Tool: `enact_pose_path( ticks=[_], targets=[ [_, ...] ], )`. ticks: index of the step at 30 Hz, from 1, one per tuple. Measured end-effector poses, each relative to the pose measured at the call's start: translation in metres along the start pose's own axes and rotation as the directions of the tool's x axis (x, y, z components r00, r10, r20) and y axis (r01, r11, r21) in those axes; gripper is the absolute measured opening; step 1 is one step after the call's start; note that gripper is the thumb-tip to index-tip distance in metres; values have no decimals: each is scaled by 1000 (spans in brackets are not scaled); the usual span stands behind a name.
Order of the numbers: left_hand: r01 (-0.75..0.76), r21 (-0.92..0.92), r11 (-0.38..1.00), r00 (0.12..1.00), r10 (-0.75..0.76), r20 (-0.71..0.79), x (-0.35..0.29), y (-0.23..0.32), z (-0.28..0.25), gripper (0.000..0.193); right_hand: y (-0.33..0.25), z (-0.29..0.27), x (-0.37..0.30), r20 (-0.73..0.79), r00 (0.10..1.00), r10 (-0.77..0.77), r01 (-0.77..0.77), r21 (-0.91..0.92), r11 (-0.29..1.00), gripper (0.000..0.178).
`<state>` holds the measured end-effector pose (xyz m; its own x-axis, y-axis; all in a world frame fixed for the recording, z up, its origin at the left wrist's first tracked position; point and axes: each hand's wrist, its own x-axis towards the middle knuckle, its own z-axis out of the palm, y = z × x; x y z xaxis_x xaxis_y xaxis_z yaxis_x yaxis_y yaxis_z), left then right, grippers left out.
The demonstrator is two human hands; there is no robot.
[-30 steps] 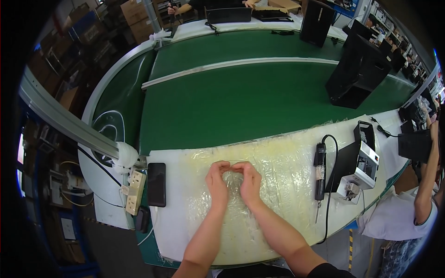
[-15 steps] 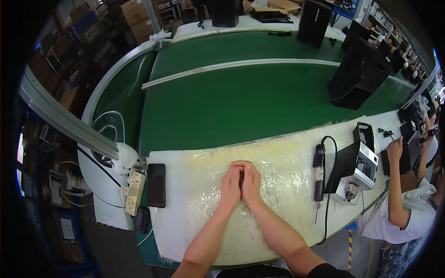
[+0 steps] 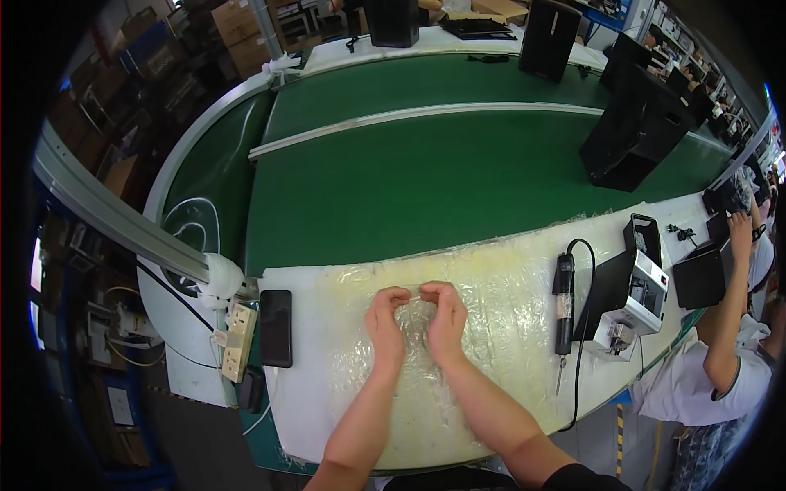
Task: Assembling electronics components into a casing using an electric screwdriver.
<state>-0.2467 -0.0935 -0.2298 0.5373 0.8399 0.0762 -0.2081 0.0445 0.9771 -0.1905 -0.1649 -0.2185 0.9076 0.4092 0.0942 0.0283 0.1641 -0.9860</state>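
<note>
My left hand [image 3: 385, 326] and my right hand [image 3: 445, 324] hover over the film-covered white work mat [image 3: 352, 417]. They face each other with a gap between the palms. Both are loosely cupped, fingertips bent inward, and nothing shows inside either one. To the left of my left hand lies a black phone [image 3: 276, 328]. On the mat's right side, a black electric screwdriver [image 3: 564, 303] with a long bit points toward me, its cable looping beside it. Just past it stands a black and white screw feeder [image 3: 639, 296].
A green conveyor belt [image 3: 409, 188] runs beyond the mat, carrying a large black speaker cabinet [image 3: 634, 135] at right. A power strip [image 3: 238, 342] is fixed by the left post. On the right, a co-worker's hand [image 3: 740, 233] reaches over a black panel [image 3: 698, 278].
My hands, together half a second ago, have parted; the left moved left and the right slightly right. The co-worker's arm has shifted further right and away, leaving the black panel more visible.
</note>
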Motion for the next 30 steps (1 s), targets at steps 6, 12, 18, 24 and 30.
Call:
enact_pose_path(
  ticks=[6, 12, 18, 24, 30],
  targets=[
    [128, 128, 984, 972, -150, 183, -14, 3, 14, 38, 6, 1, -3, 106, 994, -27, 23, 41, 999, 35],
    [46, -14, 999, 992, -47, -117, 2, 10, 1, 37, 7, 2, -5, 57, 998, 25, -30, 82, 996, 38],
    [166, -20, 986, 985, -165, 40, -4, 23, 13, 38, 0, 6, -6, 152, 987, 59, -70, 72, 995, 38],
    [115, 93, 989, 968, -133, 212, -7, 8, 11, 39, -8, 3, 0, 18, 983, 182, -182, 192, 964, 37],
    [108, 96, 990, 976, -123, 178, -7, 10, 10, 36, 8, 2, 2, -35, 999, -5, 8, 89, 996, 35]
  ],
)
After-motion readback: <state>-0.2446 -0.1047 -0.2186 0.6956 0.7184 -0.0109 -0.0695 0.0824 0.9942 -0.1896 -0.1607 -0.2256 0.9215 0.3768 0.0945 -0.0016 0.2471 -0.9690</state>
